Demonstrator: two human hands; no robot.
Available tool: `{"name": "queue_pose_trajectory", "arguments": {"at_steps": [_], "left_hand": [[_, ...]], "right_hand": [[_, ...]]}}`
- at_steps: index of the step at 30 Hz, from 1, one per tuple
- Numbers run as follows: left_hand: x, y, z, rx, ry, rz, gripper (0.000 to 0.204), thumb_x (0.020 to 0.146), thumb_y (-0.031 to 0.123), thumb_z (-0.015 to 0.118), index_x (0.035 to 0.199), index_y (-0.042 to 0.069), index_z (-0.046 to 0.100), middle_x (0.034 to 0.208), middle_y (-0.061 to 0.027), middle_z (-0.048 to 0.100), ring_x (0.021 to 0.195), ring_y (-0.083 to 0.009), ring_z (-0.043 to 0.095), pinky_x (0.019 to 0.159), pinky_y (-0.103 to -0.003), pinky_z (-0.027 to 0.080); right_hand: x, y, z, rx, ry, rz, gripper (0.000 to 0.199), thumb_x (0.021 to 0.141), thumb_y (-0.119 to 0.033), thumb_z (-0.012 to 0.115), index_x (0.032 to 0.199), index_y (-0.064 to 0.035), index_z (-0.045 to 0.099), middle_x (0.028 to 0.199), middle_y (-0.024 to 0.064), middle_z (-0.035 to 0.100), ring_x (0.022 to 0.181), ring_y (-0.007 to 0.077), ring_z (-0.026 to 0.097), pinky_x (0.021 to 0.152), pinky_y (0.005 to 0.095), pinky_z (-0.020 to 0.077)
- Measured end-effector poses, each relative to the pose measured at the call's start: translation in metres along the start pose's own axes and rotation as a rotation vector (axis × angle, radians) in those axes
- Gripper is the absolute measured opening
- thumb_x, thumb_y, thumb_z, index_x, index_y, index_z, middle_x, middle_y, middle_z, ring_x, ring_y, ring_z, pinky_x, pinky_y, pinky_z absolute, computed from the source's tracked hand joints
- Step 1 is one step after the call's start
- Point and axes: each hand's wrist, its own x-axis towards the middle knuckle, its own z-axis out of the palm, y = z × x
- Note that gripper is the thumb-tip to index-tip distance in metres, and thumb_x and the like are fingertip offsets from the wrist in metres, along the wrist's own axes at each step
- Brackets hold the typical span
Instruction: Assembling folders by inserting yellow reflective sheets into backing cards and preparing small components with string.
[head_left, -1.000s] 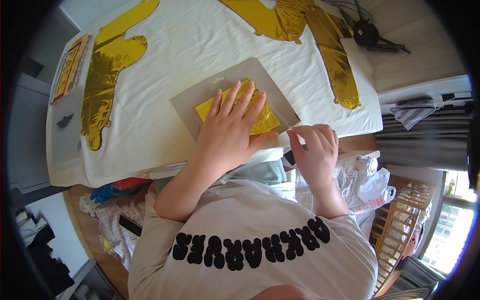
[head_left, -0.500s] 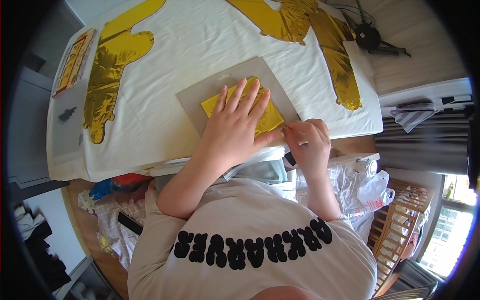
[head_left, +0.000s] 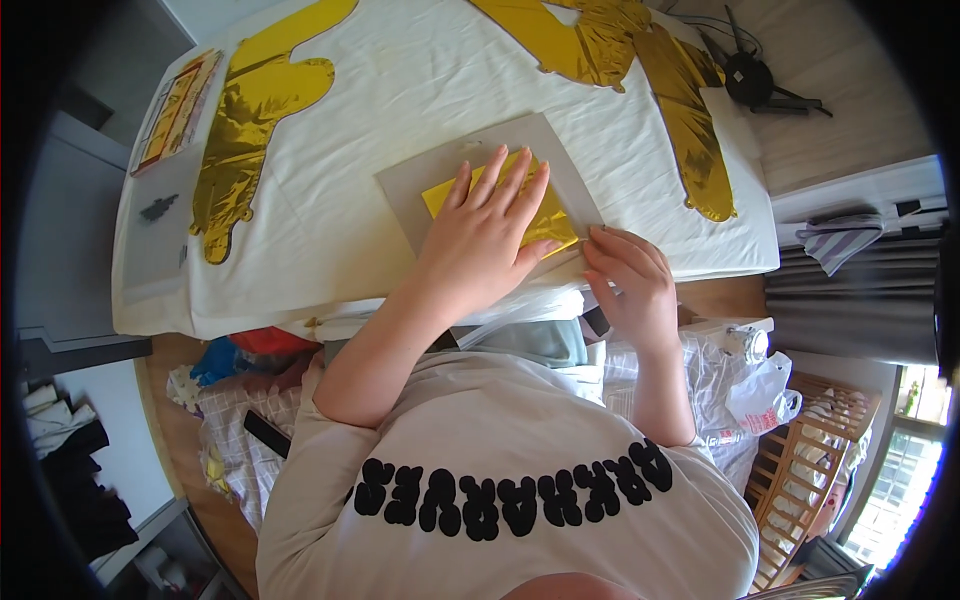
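My left hand (head_left: 482,225) lies flat with fingers spread on a folded gold foil piece (head_left: 548,222), pressing it against a grey card (head_left: 560,150). Part of the foil is hidden under the palm. The card rests tilted near the front edge of the white-covered table (head_left: 330,180). My right hand (head_left: 635,285) is at the card's near right corner, beside the foil's corner. Its fingers are bent, the fingertips touching or just over the card, and the thumb is apart from them. I see nothing held in it.
Large flat gold foil balloons lie at the left (head_left: 245,130) and far right (head_left: 690,130). A printed sheet (head_left: 178,110) and clear plastic bag (head_left: 150,250) lie along the left edge. A black stand-like object (head_left: 750,75) is beyond the right corner. A wooden crib (head_left: 815,450) stands right.
My right thumb has come away from the fingers at the card's corner, loosening the pinch. My left hand stays flat on the foil. The whole view has shifted slightly.
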Motion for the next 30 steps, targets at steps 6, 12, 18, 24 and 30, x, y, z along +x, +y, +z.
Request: {"name": "queue_pose_trajectory", "arguments": {"at_steps": [6,12,18,24,30], "left_hand": [[-0.019,-0.011,-0.039,-1.001,0.418,-0.155,0.045,0.104,0.029,0.042,0.138,0.000,0.047,0.138,-0.0198,0.053,0.130,-0.0241,0.049,0.107,-0.040,0.038],[-0.120,-0.034,-0.075,-1.283,-0.113,-0.352,0.051,0.105,0.032,0.040,0.073,0.002,0.066,0.064,-0.0042,0.063,0.057,-0.0082,0.055,0.057,-0.023,0.043],[-0.132,-0.003,-0.028,-1.197,-0.203,-0.682,0.058,0.104,0.041,0.042,0.067,0.003,0.065,0.057,-0.0012,0.057,0.050,-0.0061,0.046,0.050,-0.024,0.036],[-0.122,0.005,-0.017,-1.206,-0.159,-0.705,0.052,0.102,0.034,0.051,0.064,0.001,0.064,0.053,0.0009,0.052,0.050,-0.0053,0.043,0.048,-0.025,0.032],[-0.115,0.011,-0.017,-1.148,-0.060,-0.698,0.043,0.100,0.023,0.055,0.066,-0.001,0.065,0.053,-0.0021,0.058,0.047,-0.0050,0.044,0.045,-0.025,0.033]], "right_hand": [[-0.004,0.003,0.002,0.095,0.031,0.045,0.017,0.078,-0.007,0.073,0.094,-0.0027,0.073,0.109,0.0120,0.069,0.104,0.0304,0.064,0.089,0.0398,0.0506],[0.009,-0.026,0.003,0.210,0.146,-0.009,0.017,0.071,0.002,0.074,0.087,-0.0039,0.072,0.092,0.0099,0.068,0.087,0.0267,0.063,0.077,0.0363,0.0501],[0.014,-0.074,0.033,0.229,-0.075,-0.289,0.025,0.067,-0.020,0.082,0.091,-0.0176,0.075,0.091,-0.0036,0.061,0.090,0.0182,0.057,0.079,0.0349,0.0425],[0.006,-0.073,0.053,0.223,-0.043,-0.327,0.028,0.063,-0.019,0.079,0.091,-0.0179,0.074,0.092,-0.0049,0.061,0.093,0.0166,0.057,0.082,0.0340,0.0424],[0.001,-0.075,0.062,0.171,0.027,-0.448,0.029,0.063,-0.016,0.080,0.090,-0.0180,0.073,0.091,-0.0046,0.059,0.089,0.0163,0.057,0.079,0.0334,0.0421]]}}
